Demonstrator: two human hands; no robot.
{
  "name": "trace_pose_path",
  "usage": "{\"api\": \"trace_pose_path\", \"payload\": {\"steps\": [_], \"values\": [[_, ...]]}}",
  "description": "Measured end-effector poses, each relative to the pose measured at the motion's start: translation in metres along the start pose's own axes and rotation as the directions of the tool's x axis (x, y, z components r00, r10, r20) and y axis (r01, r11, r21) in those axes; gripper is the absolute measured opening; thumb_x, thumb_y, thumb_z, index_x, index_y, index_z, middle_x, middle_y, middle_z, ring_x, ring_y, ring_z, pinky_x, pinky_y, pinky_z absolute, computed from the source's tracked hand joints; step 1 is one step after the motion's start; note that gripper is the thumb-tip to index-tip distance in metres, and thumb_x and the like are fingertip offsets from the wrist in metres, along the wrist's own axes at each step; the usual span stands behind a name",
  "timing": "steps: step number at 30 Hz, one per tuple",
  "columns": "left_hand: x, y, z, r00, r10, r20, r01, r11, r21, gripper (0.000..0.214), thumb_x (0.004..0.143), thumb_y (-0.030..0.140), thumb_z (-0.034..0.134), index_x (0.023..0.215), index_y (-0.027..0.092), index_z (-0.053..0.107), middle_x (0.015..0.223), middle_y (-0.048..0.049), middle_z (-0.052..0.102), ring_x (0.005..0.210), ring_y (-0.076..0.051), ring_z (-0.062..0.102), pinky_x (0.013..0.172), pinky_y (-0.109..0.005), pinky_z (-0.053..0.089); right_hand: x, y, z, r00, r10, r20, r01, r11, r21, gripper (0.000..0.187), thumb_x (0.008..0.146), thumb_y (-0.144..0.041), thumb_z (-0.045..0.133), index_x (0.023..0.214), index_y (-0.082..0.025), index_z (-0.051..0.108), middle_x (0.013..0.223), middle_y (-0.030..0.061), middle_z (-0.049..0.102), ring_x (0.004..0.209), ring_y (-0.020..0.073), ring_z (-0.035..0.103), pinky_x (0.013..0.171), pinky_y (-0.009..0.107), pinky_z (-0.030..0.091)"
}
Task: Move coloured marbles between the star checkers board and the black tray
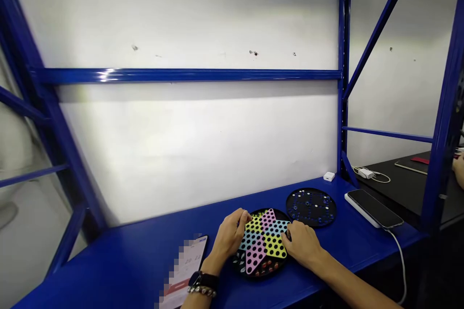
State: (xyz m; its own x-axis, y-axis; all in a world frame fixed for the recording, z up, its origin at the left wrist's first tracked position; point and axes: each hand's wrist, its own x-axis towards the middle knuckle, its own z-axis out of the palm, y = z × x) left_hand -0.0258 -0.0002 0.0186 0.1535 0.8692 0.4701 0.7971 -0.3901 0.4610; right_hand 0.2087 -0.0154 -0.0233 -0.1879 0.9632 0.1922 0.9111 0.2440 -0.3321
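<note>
Wall (199,140): white, with small dark marks (254,53).
Blue bar (217,75): goes across in front of the wall.
Blue posts (341,19): stand on both sides, with thin bars (387,134).
Tabletop (145,246): blue and smooth.
Black table (409,178): on the right.
Shiny spot (108,75): bright light on the blue bar.

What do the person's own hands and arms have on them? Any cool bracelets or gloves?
Yes, a bracelet! Beside the left hand there's a dark wristwatch with a black strap, and next to it a chunky beaded bracelet with shiny beads. The right hand has no watch or bracelet. No gloves or sleeves show on either side.
</note>
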Motion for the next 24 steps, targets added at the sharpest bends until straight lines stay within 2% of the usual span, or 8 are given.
{"api": "trace_pose_path", "payload": {"steps": [10,17,24], "values": [[0.0001,0.0,0.0007,1.0,-0.017,0.022,0.018,1.0,-0.009,0.05,0.099,0.051,0.025,0.076,0.023,0.059,0.08,-0.0038,0.069,0.076,-0.021,0.062,0.071,-0.03,0.045,-0.0023,-0.0011,-0.0035,0.998,-0.054,0.032,0.055,0.998,-0.041,0.035,0.097,-0.03,0.039,0.094,-0.019,0.072,0.101,0.0108,0.069,0.083,0.0213,0.068,0.071,0.028,0.044],[0.0001,0.0009,-0.0002,1.0,-0.005,0.014,0.005,1.0,-0.001,0.049,0.098,0.05,0.028,0.074,0.023,0.06,0.076,-0.0025,0.067,0.073,-0.02,0.061,0.07,-0.029,0.045,-0.0033,-0.0022,-0.004,0.998,-0.04,0.048,0.042,0.998,-0.044,0.037,0.096,-0.031,0.038,0.097,-0.018,0.072,0.108,0.0148,0.065,0.083,0.0255,0.069,0.074,0.034,0.046],[0.0023,-0.0071,0.001,1.0,0.001,0.011,0.0,1.0,-0.011,0.05,0.097,0.054,0.028,0.074,0.023,0.06,0.075,-0.0021,0.067,0.073,-0.02,0.061,0.07,-0.029,0.044,-0.0024,-0.0083,-0.0101,0.998,-0.022,0.066,0.024,0.999,-0.031,0.038,0.094,-0.032,0.041,0.101,-0.015,0.074,0.108,0.0178,0.068,0.089,0.0301,0.07,0.078,0.038,0.049]]}}
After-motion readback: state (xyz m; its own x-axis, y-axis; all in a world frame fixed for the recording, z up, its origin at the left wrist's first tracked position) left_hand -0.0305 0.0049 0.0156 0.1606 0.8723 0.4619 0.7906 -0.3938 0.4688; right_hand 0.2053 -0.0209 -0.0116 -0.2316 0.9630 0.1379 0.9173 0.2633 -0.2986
